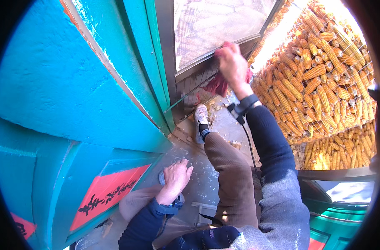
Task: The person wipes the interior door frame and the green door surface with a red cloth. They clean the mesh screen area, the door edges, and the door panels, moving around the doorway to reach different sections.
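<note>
My right hand (pixel 233 64), somewhat blurred, is shut on a red cloth (pixel 219 84) at the lower frame rail of a glazed door (pixel 218 50). Part of the cloth hangs below the hand, over the door's dark lower panel. Through or in the pane, pale shapes like corn cobs show. Nothing is seen in my left hand (pixel 176 178), which is held low over my bent leg with the fingers loosely together and the thumb apart. Each wrist wears a dark strap; a black cable runs from the right one.
Corn cobs (pixel 315 72) are heaped behind wire mesh at the right. A turquoise wall (pixel 52 68) and a panel with red lettered paper (pixel 110 193) stand at the left. My shoe (pixel 201 115) is beside the door's foot, near crumbs on the concrete floor (pixel 202 178).
</note>
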Action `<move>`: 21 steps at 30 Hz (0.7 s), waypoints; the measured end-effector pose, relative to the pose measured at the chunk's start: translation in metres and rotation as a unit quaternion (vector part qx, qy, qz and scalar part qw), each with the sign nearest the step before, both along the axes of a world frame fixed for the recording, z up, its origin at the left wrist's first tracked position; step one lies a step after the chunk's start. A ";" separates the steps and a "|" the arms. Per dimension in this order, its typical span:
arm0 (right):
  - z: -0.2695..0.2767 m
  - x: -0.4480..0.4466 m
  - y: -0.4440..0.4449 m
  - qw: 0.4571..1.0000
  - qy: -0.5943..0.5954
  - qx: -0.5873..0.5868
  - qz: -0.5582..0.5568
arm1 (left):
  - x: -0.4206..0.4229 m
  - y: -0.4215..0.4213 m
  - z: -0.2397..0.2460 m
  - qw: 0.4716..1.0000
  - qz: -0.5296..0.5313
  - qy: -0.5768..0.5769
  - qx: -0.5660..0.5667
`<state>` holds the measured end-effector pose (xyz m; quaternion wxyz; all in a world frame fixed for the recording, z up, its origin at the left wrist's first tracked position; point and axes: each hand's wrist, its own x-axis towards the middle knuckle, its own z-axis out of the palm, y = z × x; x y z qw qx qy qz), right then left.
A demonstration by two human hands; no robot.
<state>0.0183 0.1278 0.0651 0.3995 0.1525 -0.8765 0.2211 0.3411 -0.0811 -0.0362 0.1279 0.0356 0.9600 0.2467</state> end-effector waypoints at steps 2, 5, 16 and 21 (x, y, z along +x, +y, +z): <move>-0.001 0.009 -0.005 0.998 -0.025 0.036 0.053 | -0.003 0.004 -0.001 1.000 -0.012 0.006 0.018; 0.006 0.017 -0.011 0.996 -0.001 0.022 0.088 | -0.003 0.004 -0.002 1.000 -0.012 0.015 0.013; 0.007 0.064 -0.068 0.994 -0.043 0.000 0.105 | -0.006 0.009 -0.006 1.000 -0.002 0.017 0.018; 0.014 0.068 -0.080 0.994 -0.083 -0.047 0.060 | -0.003 0.004 -0.005 1.000 0.005 0.008 -0.008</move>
